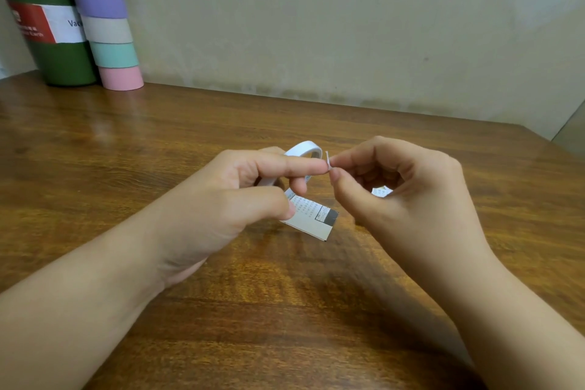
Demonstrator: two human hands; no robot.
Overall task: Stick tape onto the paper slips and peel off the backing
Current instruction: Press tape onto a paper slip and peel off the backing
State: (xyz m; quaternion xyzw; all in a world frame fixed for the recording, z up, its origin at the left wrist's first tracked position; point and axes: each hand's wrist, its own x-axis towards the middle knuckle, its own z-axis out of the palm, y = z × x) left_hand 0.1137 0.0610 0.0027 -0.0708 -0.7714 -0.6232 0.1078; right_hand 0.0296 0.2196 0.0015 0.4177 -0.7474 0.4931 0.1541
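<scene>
Where the wooden table point(95, 142) meets the wall at far left, a dark green flask point(47, 19) with a red-and-white label stands touching a leaning stack of pastel tape rolls point(104, 19), well apart from the hands. Open tabletop lies between that corner and the middle. There the left hand point(228, 199) has its fingers curled: the thumb pins a printed paper slip point(311, 215) against them, and the forefinger reaches right, over a white roll of tape point(304, 150) held behind the hand. Just right of that fingertip a tiny white tab point(328, 159) stands up, pinched between thumb and forefinger of the right hand point(408, 193), whose other fingers curl loosely. Whether the tab is tape or backing cannot be told. Through that curl a bit of white paper point(381, 191) shows on the table. Bare wood runs on to the table's right edge, and more lies between the forearms at the near side.
</scene>
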